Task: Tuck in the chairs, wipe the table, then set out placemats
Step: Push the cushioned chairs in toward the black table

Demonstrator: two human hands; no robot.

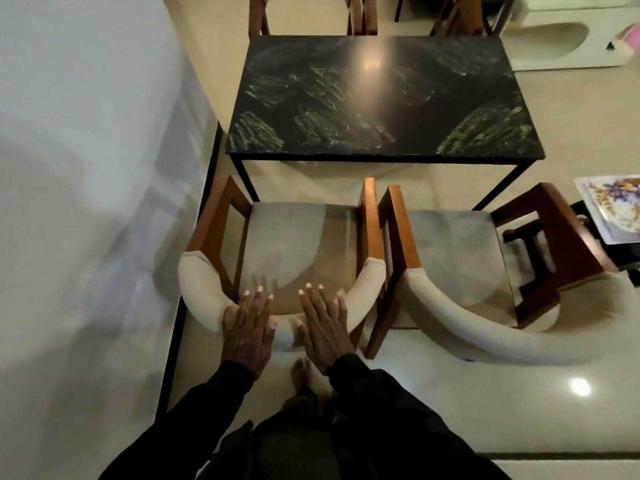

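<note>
Dark marble table [381,98]; left hand [247,336], right hand [327,332] flat on chair back [201,289], fingers [313,301] straight.

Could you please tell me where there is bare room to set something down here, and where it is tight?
The dark tabletop is bare from edge to edge. The seat of the right chair is free too. Tight: the slit between the near chairs' armrests, and the backrest of the left chair, under the left hand and right hand.

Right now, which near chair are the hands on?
The left chair: left hand and right hand lie flat on its backrest. The right chair is untouched.
</note>
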